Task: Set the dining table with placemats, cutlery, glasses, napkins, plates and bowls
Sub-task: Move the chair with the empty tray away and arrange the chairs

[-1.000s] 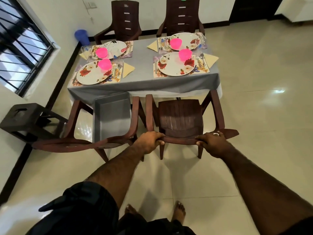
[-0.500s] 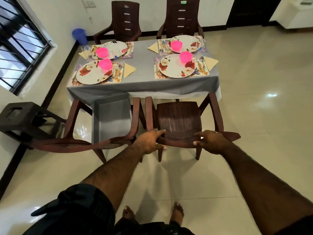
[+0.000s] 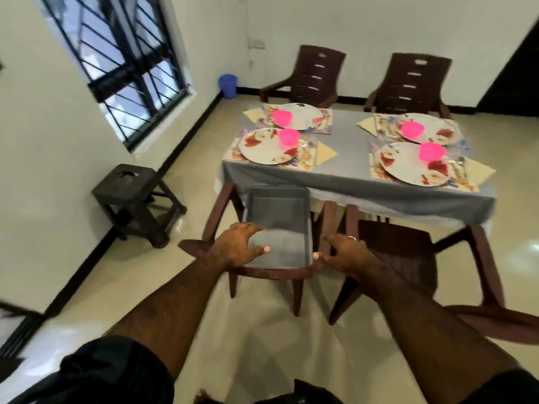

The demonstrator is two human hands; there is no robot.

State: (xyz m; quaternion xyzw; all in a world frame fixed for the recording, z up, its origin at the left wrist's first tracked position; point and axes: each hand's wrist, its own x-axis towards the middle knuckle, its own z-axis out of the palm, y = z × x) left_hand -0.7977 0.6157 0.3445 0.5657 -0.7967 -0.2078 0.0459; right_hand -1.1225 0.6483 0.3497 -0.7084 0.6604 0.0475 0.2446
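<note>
Table (image 3: 350,182): grey cloth, four places laid; sits beyond the two near chairs
Placemats: one under each plate, floral print; near-left placemat (image 3: 306,160) shows at the plate's right edge
Plates: four, white with red flowers; near-left plate (image 3: 262,147), near-right plate (image 3: 408,167)
Bowls: four, bright pink, one standing on each plate; near-left bowl (image 3: 288,137)
Napkins: pale yellow, folded to a point, lying beside each mat; near-left napkin (image 3: 325,153)
Cutlery and glasses: something glints on the mats at the right of the plates, too blurred to tell piece from piece
Grey tub (image 3: 277,225): rectangular bin, nothing visible inside it, resting on the seat of the near-left chair (image 3: 210,252)
Left hand (image 3: 236,246): fingers spread wide over the tub's near-left corner and the chair rail; whether it touches is unclear through motion blur
Right hand (image 3: 344,252): fingers spread, ring showing, thumb at the tub's near-right corner; holding nothing that can be made out
Handling, judged: tub looks like light, stiff plastic with smooth walls, likely slippery; best taken by the rim at both ends, one hand each. Plates probably breakable; bowls look like plastic
Hidden or cut off: tub's underside; near-right chair (image 3: 408,258) runs out of frame; far settings partly smeared
</note>
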